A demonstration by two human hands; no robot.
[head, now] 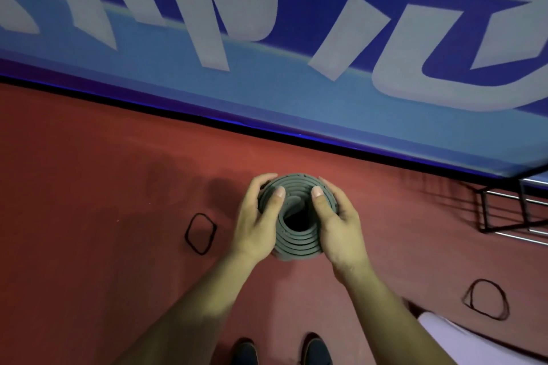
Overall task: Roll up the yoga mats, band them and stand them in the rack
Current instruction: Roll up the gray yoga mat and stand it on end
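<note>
Red floor (103, 172) runs up to a blue banner (207, 92) at 12 o'clock. Its big white letters are cropped and blurred, so they cannot be read. One grey mat (296, 243), rolled, stands on end on the floor at centre, its coiled top facing the camera. Both grips clasp it: the left grip (258, 219) wraps its 9 o'clock side and the right grip (338, 222) its 3 o'clock side, each thumb pressing on the coils. Two black bands lie flat on the floor, the left band (200, 233) near the mat at 9 o'clock and the right band (486, 299) farther off at 4 o'clock. One wire rack (523, 207) sits at 3 o'clock. Two dark shoes (244, 351) show at 6 o'clock.
</note>
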